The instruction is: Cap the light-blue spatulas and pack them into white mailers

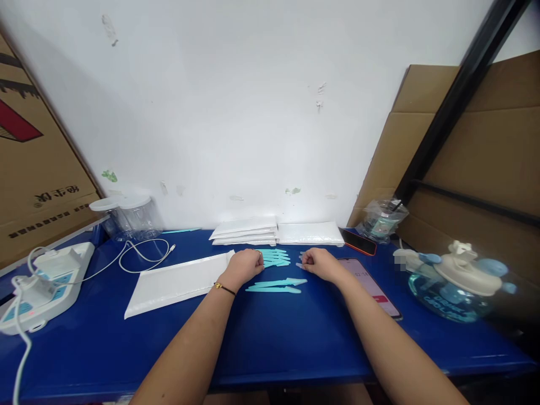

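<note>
Several teal eyebrow razors (276,257) lie side by side on the blue table, in front of the white mailers. My left hand (246,265) is closed at their left ends, its fingertips touching or very near them; what it grips is partly hidden. To the right of these razors, my right hand (319,264) has its fingers curled together, with pale tips showing at its left side. Whether it holds anything small cannot be made out. Closer to me, a few more teal razors (276,285) rest on the table. A flat white padded mailer (177,284) lies left of my left hand.
Stacked white mailers (244,229) and another mailer pile (310,232) stand against the wall. On the right are a phone (371,287), an orange-edged phone (360,242) and a blue-tinted bottle (455,287). A power strip (63,287), cable (122,264) and clear jars (137,216) are left.
</note>
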{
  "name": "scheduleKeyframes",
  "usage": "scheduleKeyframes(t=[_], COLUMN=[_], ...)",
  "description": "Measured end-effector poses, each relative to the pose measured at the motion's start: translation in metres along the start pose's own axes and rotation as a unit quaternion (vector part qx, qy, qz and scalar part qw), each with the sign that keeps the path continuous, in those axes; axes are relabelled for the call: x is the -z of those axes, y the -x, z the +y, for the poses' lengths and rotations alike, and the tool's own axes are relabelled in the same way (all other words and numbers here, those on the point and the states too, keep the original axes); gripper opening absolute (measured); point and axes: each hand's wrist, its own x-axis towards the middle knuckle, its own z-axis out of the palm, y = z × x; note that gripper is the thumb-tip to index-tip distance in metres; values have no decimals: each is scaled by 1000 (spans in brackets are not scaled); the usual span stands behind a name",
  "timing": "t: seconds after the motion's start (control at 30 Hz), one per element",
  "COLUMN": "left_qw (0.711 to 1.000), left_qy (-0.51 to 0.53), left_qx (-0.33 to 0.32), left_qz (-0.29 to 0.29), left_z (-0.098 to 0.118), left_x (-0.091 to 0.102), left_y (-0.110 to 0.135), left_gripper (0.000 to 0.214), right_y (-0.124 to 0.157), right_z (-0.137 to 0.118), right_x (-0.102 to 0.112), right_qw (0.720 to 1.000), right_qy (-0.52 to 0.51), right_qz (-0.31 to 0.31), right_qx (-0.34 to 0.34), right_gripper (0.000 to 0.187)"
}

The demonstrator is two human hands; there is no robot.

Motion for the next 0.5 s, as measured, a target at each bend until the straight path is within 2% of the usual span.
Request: scheduleKeyframes(t=[0.13,0.3,0.5], left_qw=[999,997,996], left_qy=[-17,-10,37], left_qx=[-30,-77,-75], left_qz=[-3,-14,-13], left_z=[1,0,3], left_x=[1,3,2], left_y=[0,-1,0], left_gripper=[15,18,19], right_y=[0,3,3], right_z=[-3,-15,-19], right_x=[-2,1,-3], right_qw=[999,994,985], right_qy=[-42,-107,-170], right_qz=[2,-12,-20], right_qx=[16,26,30], right_gripper=[4,12,11])
